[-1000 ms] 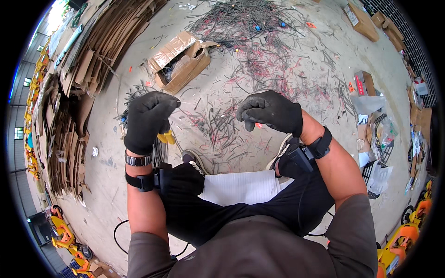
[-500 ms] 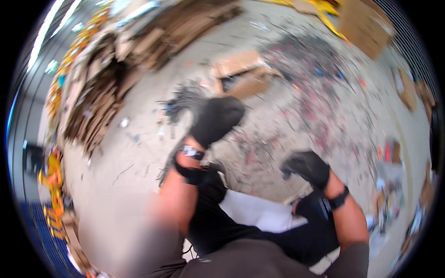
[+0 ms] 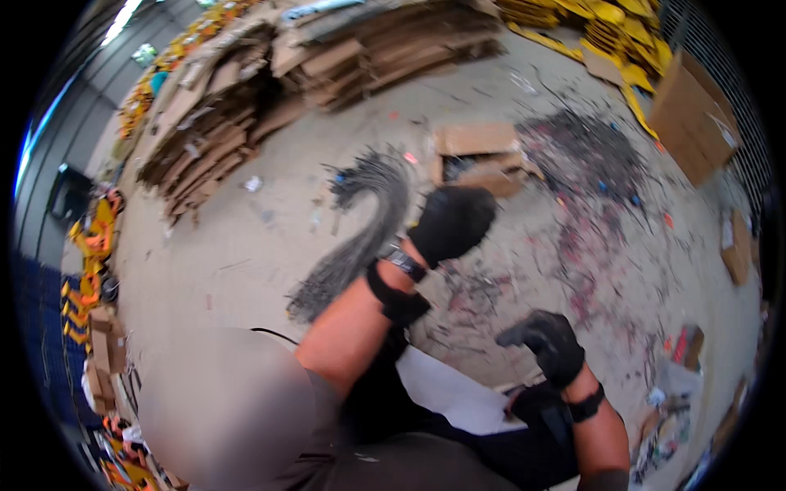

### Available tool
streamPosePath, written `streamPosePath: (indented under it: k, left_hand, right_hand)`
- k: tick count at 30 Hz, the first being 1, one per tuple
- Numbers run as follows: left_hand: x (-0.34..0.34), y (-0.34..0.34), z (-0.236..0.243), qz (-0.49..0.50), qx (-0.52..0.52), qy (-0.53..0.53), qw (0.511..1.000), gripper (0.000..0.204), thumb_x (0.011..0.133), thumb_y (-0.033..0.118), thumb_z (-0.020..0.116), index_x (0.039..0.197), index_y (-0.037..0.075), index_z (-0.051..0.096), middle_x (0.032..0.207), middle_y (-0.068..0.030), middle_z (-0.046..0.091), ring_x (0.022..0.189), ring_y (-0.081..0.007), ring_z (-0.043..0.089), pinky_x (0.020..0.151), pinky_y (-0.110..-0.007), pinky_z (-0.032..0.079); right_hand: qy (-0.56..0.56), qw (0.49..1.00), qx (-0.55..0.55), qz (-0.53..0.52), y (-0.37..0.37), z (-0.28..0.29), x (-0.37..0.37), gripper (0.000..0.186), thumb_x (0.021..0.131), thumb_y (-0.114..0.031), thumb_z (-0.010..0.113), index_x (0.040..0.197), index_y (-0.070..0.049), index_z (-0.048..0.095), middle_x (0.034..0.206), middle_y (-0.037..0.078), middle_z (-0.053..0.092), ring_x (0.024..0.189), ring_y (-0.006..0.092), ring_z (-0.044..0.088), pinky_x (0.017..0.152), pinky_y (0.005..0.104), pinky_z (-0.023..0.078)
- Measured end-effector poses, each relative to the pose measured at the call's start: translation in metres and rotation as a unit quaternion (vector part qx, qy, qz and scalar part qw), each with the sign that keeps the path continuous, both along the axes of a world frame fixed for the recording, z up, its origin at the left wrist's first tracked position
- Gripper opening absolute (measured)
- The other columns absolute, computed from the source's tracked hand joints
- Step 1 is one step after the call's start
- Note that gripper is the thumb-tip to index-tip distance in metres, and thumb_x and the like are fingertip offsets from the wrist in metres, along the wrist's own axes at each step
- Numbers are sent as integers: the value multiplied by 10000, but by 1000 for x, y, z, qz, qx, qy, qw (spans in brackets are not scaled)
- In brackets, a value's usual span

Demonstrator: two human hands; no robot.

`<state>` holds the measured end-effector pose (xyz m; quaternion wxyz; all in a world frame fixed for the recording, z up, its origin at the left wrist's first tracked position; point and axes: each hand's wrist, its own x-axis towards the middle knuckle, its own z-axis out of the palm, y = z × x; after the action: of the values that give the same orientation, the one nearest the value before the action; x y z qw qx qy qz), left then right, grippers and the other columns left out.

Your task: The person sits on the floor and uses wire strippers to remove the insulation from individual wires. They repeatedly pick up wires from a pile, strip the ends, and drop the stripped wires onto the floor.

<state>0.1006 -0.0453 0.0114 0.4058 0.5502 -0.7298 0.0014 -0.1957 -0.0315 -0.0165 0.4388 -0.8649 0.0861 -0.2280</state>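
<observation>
Landmark: the open cardboard box point(image 3: 479, 155) lay on the concrete floor point(image 3: 246, 245), ahead of the person.
Left hand: the black-gloved left hand point(image 3: 452, 221) was raised just below the box, curled into a loose fist; motion blur hid whether anything sat inside it, so I cannot tell if it was grasping.
Right hand: the black-gloved right hand point(image 3: 547, 344) hung lower, well below and to the right of the box, fingers half bent and apart, holding nothing that showed.
Wire bundle: a long grey sweep of thin wires point(image 3: 360, 225) lay on the floor just left of the box, probably cable offcuts, though the blur left that unsure.
Long axis: the bundle ran from beside the box's left edge down and leftward, bowed like a hook at its far end.
Bearing: the bundle lay to the left of the left hand, near it; the right hand was well apart from it, so the left was the nearer.
Wire scraps: a dark scatter of cut wire bits point(image 3: 585, 159) lay right of the box.
Cardboard stacks: flattened cardboard sheets point(image 3: 246, 106) were piled beyond and left of the box.
Lap: a white sheet point(image 3: 450, 393) rested on the person's dark trousers, well below the box.
</observation>
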Motion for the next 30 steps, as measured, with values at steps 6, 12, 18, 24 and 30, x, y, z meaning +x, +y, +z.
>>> streamPosePath:
  k: [6,12,18,24,30]
  left_hand:
    - [-7,-6,14,17,18,76,997,124,847,132,662,901,38,721,723,-123,683,629,-225,678,604,-331,518]
    - [-18,-2,23,31,42,87,995,118,846,74,687,939,11,722,836,-109,726,728,-160,690,670,-286,530]
    - [-5,-2,21,54,10,78,995,117,851,69,687,943,6,722,873,-102,736,784,-150,691,721,-275,532]
    - [-1,-2,22,62,40,118,990,124,859,59,689,962,5,730,858,-74,732,735,-109,659,671,-252,519]
    - [3,-3,17,58,-5,111,992,125,868,52,684,973,2,731,859,-62,728,734,-95,647,657,-244,515]
  right_hand:
    - [-25,955,290,-53,6,5,-3,181,933,-124,525,850,12,611,924,160,704,902,241,688,824,356,529]
    - [-81,873,477,-61,17,1,-3,218,980,-90,490,871,51,615,929,176,705,882,239,692,832,362,548]
    - [-128,886,444,-33,25,-12,0,151,944,-58,528,857,34,609,911,170,702,879,256,716,807,359,564]
    - [-166,920,352,-36,22,-5,0,162,940,-73,532,813,7,592,855,162,692,862,268,724,775,347,564]
    - [-158,912,376,-36,23,-1,-1,186,933,-68,521,777,2,594,852,152,701,843,248,720,743,328,550]
